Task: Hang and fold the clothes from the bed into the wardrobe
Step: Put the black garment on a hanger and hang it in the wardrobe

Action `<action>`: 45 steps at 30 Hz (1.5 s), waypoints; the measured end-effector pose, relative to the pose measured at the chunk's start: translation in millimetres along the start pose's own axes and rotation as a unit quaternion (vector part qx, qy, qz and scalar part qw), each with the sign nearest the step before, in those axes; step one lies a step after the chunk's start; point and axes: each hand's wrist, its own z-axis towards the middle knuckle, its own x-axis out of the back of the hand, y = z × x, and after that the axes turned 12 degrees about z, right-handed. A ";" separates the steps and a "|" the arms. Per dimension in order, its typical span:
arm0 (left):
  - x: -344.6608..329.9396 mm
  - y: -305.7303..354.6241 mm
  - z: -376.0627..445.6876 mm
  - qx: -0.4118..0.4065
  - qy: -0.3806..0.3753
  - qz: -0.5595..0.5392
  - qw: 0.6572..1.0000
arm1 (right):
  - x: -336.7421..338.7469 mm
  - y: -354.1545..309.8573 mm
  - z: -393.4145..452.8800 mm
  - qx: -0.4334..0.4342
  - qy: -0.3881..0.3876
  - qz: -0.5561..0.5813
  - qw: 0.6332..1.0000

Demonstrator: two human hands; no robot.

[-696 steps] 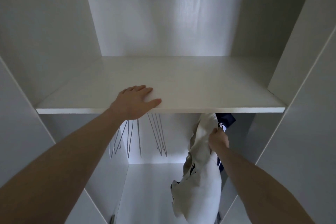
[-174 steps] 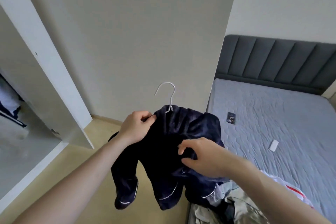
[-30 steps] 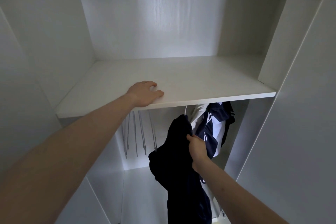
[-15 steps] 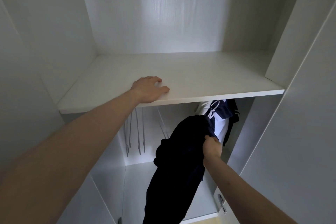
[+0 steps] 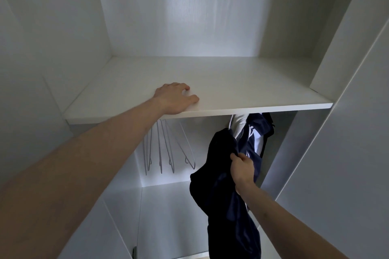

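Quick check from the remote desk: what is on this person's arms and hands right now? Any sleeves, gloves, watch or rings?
Nothing worn shows. Both forearms are bare all the way to the bottom frame edge, with no sleeve or cuff in view. The left hand and the right hand carry no gloves, and no watch, band or ring is visible on either wrist or on the fingers that show. The lighting is dim, so very small items could be missed.

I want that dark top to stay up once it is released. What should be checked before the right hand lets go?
1. Right hand grips the dark garment: ok.
2. Hanger hook seated on the rail: cannot tell, the shelf hides both.
3. Left hand braced flat on the shelf: ok.
4. Free space beside the empty hangers: ok.
5. Clear of the navy and white garment: not ok, they press together.
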 end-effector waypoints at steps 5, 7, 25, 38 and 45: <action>-1.0 -1.8 -0.2 0.001 -0.001 0.002 1.000 | -15.9 -9.0 23.0 0.019 0.004 -0.017 1.000; -1.5 -2.7 0.1 0.002 -0.002 0.002 1.000 | -20.7 -12.4 32.0 0.025 0.004 -0.021 0.999; -2.2 -3.2 3.0 0.005 0.009 0.001 1.000 | -47.6 -23.3 100.7 0.146 0.014 -0.106 0.983; -3.4 -0.8 4.6 0.007 0.012 -0.002 1.000 | -2.3 10.9 124.9 0.134 -0.039 -0.340 0.930; -1.7 0.2 2.0 0.009 0.014 -0.009 1.000 | 7.0 23.3 119.5 0.258 -0.008 -0.312 0.914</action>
